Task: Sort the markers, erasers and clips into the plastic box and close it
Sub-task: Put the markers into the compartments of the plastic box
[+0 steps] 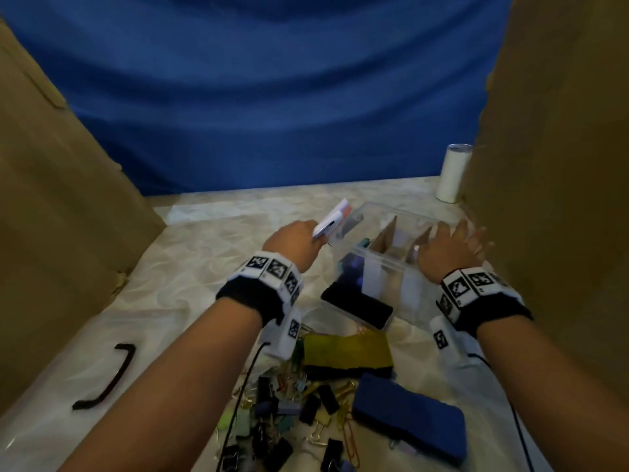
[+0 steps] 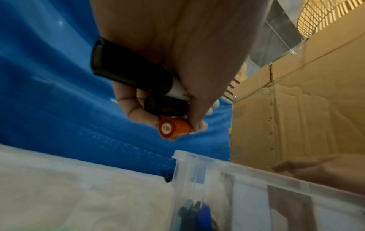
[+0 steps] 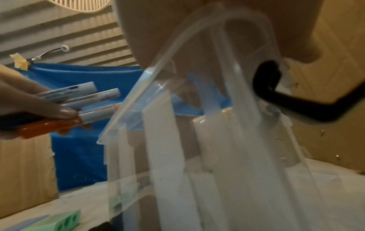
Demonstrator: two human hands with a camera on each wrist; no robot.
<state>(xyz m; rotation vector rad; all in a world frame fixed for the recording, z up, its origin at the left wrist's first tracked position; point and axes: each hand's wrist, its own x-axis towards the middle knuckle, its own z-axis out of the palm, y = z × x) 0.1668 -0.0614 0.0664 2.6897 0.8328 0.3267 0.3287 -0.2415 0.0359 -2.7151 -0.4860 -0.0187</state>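
My left hand [image 1: 315, 233] grips a bundle of three markers [image 1: 332, 218] just over the left end of the clear plastic box [image 1: 384, 258]. In the left wrist view their caps [image 2: 169, 128] show as two black and one orange. Cardboard dividers [image 1: 386, 238] split the box, and its left compartment holds blue and dark markers [image 2: 197, 209]. My right hand [image 1: 456, 240] lies on the box's right end with fingers spread. Nearer me lie a yellow-and-black eraser [image 1: 347, 352], a blue eraser [image 1: 408, 420], a black eraser [image 1: 357, 304] and a heap of binder clips [image 1: 289, 420].
Tall cardboard walls [image 1: 51, 216] stand close on both sides, with a blue cloth [image 1: 272, 114] behind. A white tumbler [image 1: 454, 172] stands at the back right. A black curved handle piece [image 1: 105, 379] lies on the table at the left. A green holed block [image 3: 59, 222] lies near the box.
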